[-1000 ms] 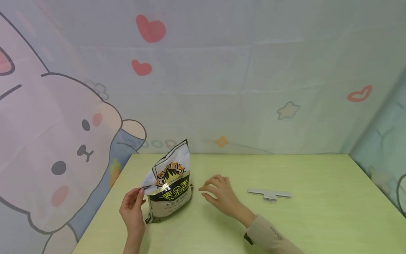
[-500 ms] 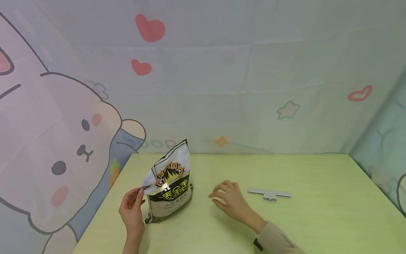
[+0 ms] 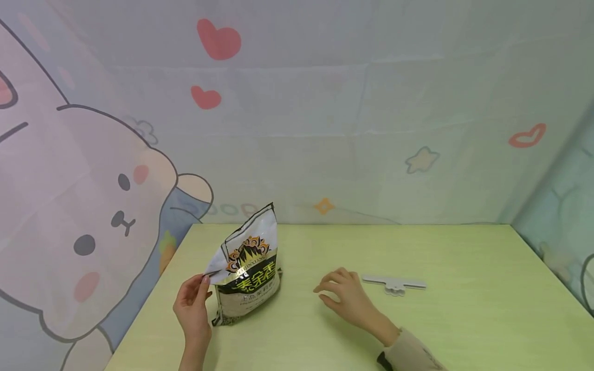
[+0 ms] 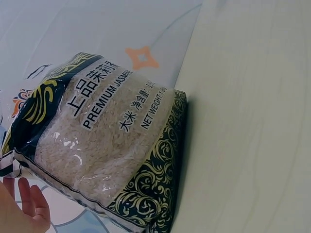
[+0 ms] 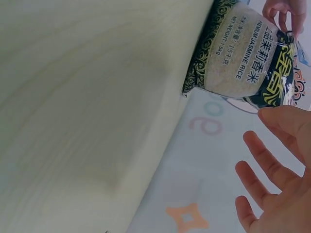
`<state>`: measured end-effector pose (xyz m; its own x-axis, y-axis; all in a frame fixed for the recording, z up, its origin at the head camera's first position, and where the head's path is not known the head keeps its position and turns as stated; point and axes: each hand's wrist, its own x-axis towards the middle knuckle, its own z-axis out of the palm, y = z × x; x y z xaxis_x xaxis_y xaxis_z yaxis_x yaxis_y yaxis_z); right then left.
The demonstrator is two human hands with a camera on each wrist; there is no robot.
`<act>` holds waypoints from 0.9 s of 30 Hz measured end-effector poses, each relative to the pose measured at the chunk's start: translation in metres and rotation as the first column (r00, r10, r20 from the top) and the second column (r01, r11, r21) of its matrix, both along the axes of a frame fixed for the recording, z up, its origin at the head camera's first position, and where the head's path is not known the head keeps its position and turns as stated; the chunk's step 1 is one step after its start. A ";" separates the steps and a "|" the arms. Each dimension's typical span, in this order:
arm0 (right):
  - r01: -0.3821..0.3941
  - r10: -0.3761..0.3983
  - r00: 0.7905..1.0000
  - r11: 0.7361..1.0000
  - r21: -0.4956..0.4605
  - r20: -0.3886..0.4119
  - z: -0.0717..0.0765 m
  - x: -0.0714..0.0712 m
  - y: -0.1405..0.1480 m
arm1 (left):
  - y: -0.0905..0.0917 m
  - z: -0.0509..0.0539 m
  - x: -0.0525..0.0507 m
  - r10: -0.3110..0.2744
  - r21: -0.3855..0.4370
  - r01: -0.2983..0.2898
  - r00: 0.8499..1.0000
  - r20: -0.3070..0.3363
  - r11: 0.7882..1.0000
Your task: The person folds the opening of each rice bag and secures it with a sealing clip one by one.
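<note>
A bag of rice stands upright on the table, its white top slanting up to a peak. The left hand pinches the bag's left edge between thumb and fingers. In the left wrist view the rice shows through the bag's clear front, with part of the left hand at the lower left. To the right of the bag, apart from it, the right hand hovers over the table with fingers loosely bent and nothing in them. The right wrist view shows the right hand with spread fingers, the bag beyond.
A white clip with a long flat bar lies on the table just right of the right hand. The pale green table meets a printed cloth backdrop at its back edge. A dark cable hangs at the far right.
The right hand has moved right, away from the bag and closer to the white clip. The left hand and the bag have stayed almost still.
</note>
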<state>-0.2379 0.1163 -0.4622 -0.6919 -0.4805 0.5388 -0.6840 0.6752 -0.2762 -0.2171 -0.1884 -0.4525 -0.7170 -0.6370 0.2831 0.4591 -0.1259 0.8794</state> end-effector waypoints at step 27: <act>0.027 -0.043 0.987 0.994 0.105 0.153 0.002 0.002 0.042 | 0.001 0.000 0.000 0.008 0.014 -0.008 1.000 0.017 1.000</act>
